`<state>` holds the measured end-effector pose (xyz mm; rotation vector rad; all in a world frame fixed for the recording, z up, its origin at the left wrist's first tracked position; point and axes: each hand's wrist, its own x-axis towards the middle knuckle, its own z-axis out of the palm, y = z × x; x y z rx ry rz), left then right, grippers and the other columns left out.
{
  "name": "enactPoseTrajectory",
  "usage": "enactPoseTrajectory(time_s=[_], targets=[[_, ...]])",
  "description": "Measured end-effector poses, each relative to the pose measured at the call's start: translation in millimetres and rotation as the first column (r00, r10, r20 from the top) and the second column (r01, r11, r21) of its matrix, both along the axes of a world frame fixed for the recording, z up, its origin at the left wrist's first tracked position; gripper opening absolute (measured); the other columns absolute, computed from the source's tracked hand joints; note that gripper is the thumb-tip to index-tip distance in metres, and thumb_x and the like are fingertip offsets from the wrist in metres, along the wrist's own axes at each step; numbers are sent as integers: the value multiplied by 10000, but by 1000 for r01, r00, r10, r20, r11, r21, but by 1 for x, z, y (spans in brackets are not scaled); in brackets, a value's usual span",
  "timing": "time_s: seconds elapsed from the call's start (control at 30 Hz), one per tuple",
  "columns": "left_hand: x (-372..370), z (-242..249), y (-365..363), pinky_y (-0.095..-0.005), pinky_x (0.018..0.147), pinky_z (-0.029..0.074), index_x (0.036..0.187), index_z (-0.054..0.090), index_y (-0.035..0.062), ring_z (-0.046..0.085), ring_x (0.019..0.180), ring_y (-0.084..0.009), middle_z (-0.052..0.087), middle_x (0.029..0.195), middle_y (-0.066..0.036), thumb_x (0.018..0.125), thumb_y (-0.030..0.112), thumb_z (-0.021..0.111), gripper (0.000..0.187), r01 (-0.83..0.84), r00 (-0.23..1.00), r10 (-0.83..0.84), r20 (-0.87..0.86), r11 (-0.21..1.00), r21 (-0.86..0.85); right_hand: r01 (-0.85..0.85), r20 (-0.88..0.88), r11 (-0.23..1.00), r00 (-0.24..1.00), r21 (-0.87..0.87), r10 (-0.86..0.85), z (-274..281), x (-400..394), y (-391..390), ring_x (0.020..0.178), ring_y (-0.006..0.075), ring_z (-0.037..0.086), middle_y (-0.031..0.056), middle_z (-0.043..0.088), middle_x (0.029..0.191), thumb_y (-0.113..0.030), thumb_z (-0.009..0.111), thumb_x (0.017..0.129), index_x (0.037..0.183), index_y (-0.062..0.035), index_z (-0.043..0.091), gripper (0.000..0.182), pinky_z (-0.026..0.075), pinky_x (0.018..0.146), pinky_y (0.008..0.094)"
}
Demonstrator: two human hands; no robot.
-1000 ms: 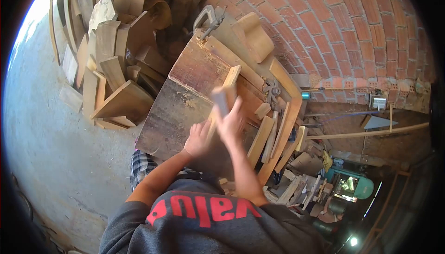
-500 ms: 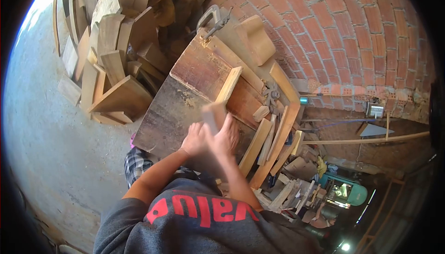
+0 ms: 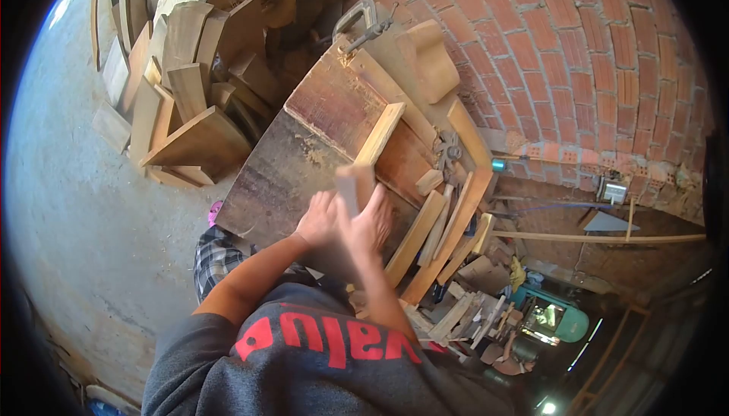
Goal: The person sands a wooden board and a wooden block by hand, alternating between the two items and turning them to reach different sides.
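Observation:
My right hand (image 3: 370,222) is closed around a wooden block (image 3: 355,185), thumb and fingers along its sides; motion blurs both. Just to the left, my left hand (image 3: 317,220) has its fingers curled close to the block's near end. What those fingers grip, if anything, is hidden. A pale wooden strip (image 3: 381,133) lies on the workbench (image 3: 262,173), with its near end close to the block. Beyond it, a metal C-clamp (image 3: 357,28) is fixed at the bench's far corner.
Cut boards (image 3: 190,89) are piled on the floor at the left. Several wooden lengths (image 3: 448,241) lie along the bench's right side, beside a curved wooden piece (image 3: 433,63). A brick wall (image 3: 562,59) rises behind. At lower right stands a green machine (image 3: 566,321).
The view has shifted slightly. Relative to the bench, both hands and the block are a little nearer my body. The strip and clamp keep their places on the bench.

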<state>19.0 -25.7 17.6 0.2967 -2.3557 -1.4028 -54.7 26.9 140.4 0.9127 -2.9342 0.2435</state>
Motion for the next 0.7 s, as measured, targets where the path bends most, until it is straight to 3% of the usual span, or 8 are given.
enactPoseTrajectory(time_s=[0.1, 0.23, 0.3, 0.43, 0.53, 0.57, 0.63, 0.7], targets=[[0, -3, 1, -469, 955, 411, 1411, 385, -39, 496, 1096, -398, 480, 1304, -221, 720, 107, 674, 763, -12, 1000, 12, -3, 1000, -28, -58, -83, 997, 995, -50, 53, -6, -44, -13, 1040, 468, 581, 313, 562, 1174, -469, 716, 823, 1371, 81, 381, 846, 466, 880, 537], [2, 4, -3, -461, 1035, 370, 1491, 308, 2, 451, 1164, -394, 453, 1356, -208, 737, 147, 650, 841, 16, 998, -21, 62, 997, 70, 232, 111, 972, 967, -33, -227, 11, -169, -83, 1057, 447, 624, 304, 603, 1197, -497, 744, 810, 1175, 32, 457, 704, 491, 893, 506], [4, 6, -3, -452, 1050, 366, 1494, 304, 6, 446, 1173, -393, 450, 1364, -199, 730, 123, 647, 846, 24, 998, -29, 62, 996, 83, 294, 161, 954, 946, -52, -282, 6, -215, -99, 1044, 451, 636, 299, 614, 1200, -502, 743, 814, 1246, 55, 438, 768, 501, 885, 510], [3, 4, -2, -448, 1049, 370, 1488, 303, -9, 443, 1177, -394, 444, 1367, -206, 742, 88, 624, 817, 22, 1000, -24, 16, 995, 93, 247, 128, 968, 963, -55, -238, 7, -138, -68, 1153, 443, 585, 317, 570, 1259, -522, 714, 836, 1423, 66, 340, 911, 475, 951, 493], [1, -7, 2, -471, 1000, 383, 1451, 344, -26, 458, 1148, -394, 454, 1325, -231, 765, 168, 630, 768, 0, 1000, 0, -7, 999, 39, 54, -38, 996, 998, 73, -51, 0, -27, -13, 1143, 471, 563, 331, 543, 1265, -511, 717, 816, 1411, 69, 355, 907, 458, 940, 529], [3, -10, 2, -475, 983, 391, 1439, 357, -27, 475, 1107, -389, 471, 1293, -224, 765, 222, 628, 767, 46, 996, -47, 70, 999, 10, 22, 52, 993, 998, 112, -28, 0, -3, -4, 1134, 472, 565, 327, 550, 1247, -493, 725, 809, 1403, 63, 365, 890, 455, 928, 542], [2, -10, 2, -470, 970, 396, 1448, 343, -36, 480, 1082, -383, 477, 1278, -217, 757, 256, 633, 804, 31, 999, -29, 37, 998, -51, -37, -29, 999, 999, 34, 38, -4, -7, -1, 1105, 466, 583, 313, 556, 1246, -485, 738, 801, 1397, 50, 377, 879, 461, 916, 536], [1, -4, 1, -460, 977, 396, 1461, 325, -37, 477, 1100, -381, 470, 1293, -217, 740, 256, 650, 844, 19, 998, -19, 59, 1000, 0, 112, 71, 992, 992, -62, -108, -5, -60, -24, 1097, 457, 591, 304, 571, 1230, -489, 743, 800, 1394, 23, 383, 863, 464, 914, 530]])
